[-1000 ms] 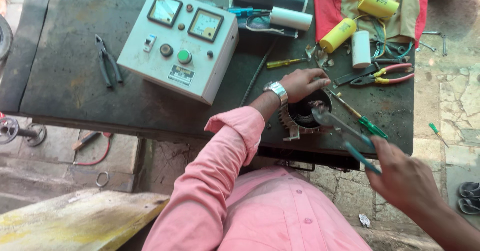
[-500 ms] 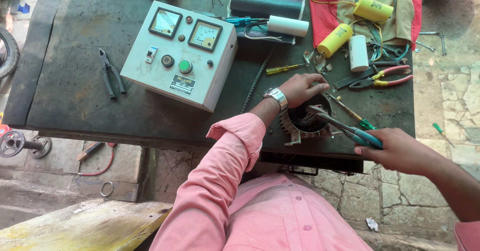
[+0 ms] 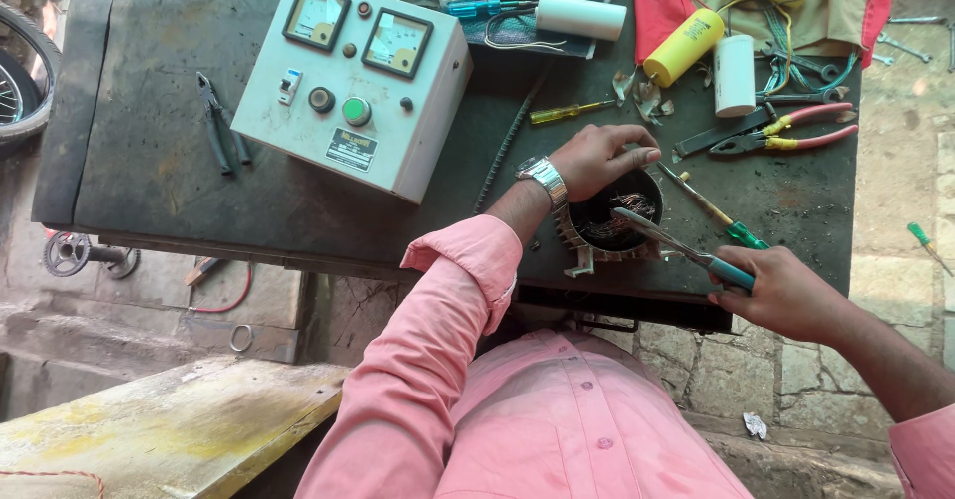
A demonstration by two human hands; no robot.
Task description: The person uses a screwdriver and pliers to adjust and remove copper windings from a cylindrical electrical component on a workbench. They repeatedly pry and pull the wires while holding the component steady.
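Note:
My left hand (image 3: 597, 158), with a metal watch on the wrist, grips the far rim of a round motor stator (image 3: 609, 228) with copper windings, near the front edge of the dark workbench (image 3: 159, 161). My right hand (image 3: 781, 290) holds blue-handled pliers (image 3: 686, 250) whose jaws reach into the stator's windings. A green-handled screwdriver (image 3: 721, 217) lies just right of the stator.
A grey meter box (image 3: 353, 81) with two dials stands at the bench's middle. Black pliers (image 3: 221, 126) lie to its left. Yellow and white capacitors (image 3: 711, 56), red-handled pliers (image 3: 796, 131) and a yellow screwdriver (image 3: 567, 113) lie at the back right. A wooden plank (image 3: 149, 429) sits lower left.
My right hand has brought the pliers in from the right, and their jaws now sit in the stator. My left hand has stayed on the stator's rim.

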